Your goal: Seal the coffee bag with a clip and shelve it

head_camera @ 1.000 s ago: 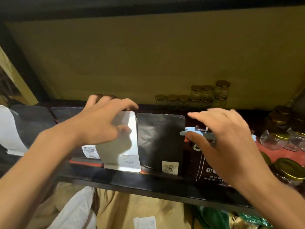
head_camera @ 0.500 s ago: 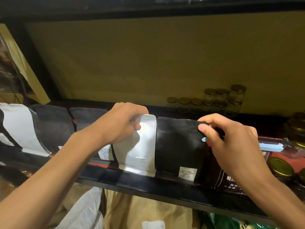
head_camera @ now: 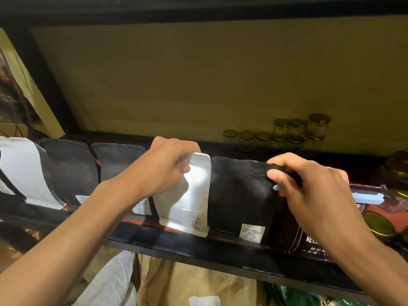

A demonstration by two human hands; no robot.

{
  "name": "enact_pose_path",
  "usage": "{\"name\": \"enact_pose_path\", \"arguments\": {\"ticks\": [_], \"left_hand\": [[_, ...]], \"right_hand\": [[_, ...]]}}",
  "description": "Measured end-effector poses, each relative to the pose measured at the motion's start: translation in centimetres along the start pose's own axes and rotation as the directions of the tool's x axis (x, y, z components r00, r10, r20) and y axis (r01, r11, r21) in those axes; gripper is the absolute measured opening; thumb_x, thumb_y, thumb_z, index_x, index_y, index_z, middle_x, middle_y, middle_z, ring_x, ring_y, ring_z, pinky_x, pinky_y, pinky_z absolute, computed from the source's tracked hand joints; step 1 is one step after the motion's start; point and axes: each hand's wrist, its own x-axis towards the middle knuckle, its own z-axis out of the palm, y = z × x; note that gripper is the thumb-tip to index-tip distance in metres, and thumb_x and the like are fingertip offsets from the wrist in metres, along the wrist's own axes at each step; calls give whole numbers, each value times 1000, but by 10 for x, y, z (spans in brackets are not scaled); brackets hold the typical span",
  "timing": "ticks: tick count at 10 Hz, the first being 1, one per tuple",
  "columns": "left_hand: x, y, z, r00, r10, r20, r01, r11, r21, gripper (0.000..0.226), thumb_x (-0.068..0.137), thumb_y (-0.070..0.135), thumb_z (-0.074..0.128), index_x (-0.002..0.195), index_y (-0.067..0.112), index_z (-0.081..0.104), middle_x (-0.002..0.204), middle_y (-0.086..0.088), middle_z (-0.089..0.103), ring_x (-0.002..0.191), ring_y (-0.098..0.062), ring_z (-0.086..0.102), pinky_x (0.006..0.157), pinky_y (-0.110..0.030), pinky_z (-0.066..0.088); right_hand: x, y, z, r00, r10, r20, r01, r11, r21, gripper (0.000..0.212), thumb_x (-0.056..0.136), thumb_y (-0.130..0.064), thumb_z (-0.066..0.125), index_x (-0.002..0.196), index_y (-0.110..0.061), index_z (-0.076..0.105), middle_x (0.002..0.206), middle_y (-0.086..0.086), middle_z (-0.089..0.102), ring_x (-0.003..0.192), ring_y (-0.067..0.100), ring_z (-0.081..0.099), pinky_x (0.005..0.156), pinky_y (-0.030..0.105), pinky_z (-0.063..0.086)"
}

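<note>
A dark brown coffee bag [head_camera: 309, 240] with white lettering stands on the black shelf [head_camera: 220, 252] at the right. A light blue clip [head_camera: 367, 198] lies across its top, partly hidden by my right hand [head_camera: 313, 195]. That hand pinches the top right corner of a black coffee bag [head_camera: 238, 195], thumb on its front. Whether its fingers also touch the clipped bag I cannot tell. My left hand [head_camera: 161, 171] grips the top of a silver coffee bag [head_camera: 189, 206] standing left of the black one.
More black bags [head_camera: 70, 171] and a white-and-black bag [head_camera: 24, 171] stand along the shelf to the left. Small gold-lidded glass jars [head_camera: 287, 135] line the back wall, with more jars [head_camera: 379, 224] at the far right. Sacks lie below the shelf.
My left hand has closed on the silver bag's top edge. My right hand has moved from the clip to the black bag's top right corner.
</note>
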Motion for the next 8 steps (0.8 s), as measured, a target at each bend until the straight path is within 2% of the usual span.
{"name": "enact_pose_path", "arguments": {"ticks": [1,2,3,4,5,6,7,8], "left_hand": [[-1,1,1,1000,-9,29,8,1000,19,23,90,-3,54,101,15,62,92,-10,60,105,-34,44,89,-45,44],[-10,4,1,999,30,-27,-31,999,-44,36,92,19,60,123,37,50,101,16,50,102,-4,25,91,-33,24],[-23,5,7,984,118,-135,-109,991,75,59,88,45,53,143,35,34,103,26,35,106,1,21,107,-35,15],[-29,-1,15,982,155,-107,-122,956,267,71,87,53,46,151,29,25,131,11,37,133,-19,25,120,-49,3],[-30,-4,18,977,181,-116,-129,926,356,81,88,55,46,155,26,13,147,-4,31,141,-27,18,119,-51,-8],[-35,5,17,971,204,-124,-141,909,392,85,87,54,53,156,25,11,153,-11,29,145,-34,19,120,-56,-4],[-55,23,6,975,203,-91,-152,906,395,91,84,45,68,156,22,17,159,-20,24,147,-44,16,118,-62,8],[-80,41,-10,971,230,-63,-188,903,387,86,80,37,75,152,11,35,154,-27,32,142,-50,26,114,-66,21]], "right_hand": [[-4,-3,1,1000,-7,18,8,999,-47,29,100,-42,38,125,-42,52,101,-4,73,105,19,60,101,37,23],[-19,6,-6,999,-51,-13,50,996,-70,50,101,-51,25,146,-33,36,141,-5,54,140,12,33,120,44,3],[-36,24,-17,992,49,-119,-60,994,-90,59,100,-57,16,152,-30,25,156,-5,36,150,16,14,119,56,-2],[-45,29,-20,995,102,-23,-104,987,-119,66,96,-62,10,152,-32,26,158,-6,35,150,14,13,119,56,-4],[-47,29,-22,996,89,16,-85,982,-170,69,94,-66,9,154,-34,21,161,-7,26,151,13,8,120,52,-6],[-56,28,-28,995,98,-22,-101,970,-219,70,94,-67,14,156,-33,11,164,-4,10,152,17,-3,120,54,-4],[-77,21,-47,994,108,14,-95,922,-375,76,92,-66,24,156,-28,11,165,8,8,151,30,2,118,60,9],[-89,4,-64,967,192,166,-96,883,-460,90,86,-72,37,157,-27,3,164,18,0,150,40,4,114,62,15]]}}
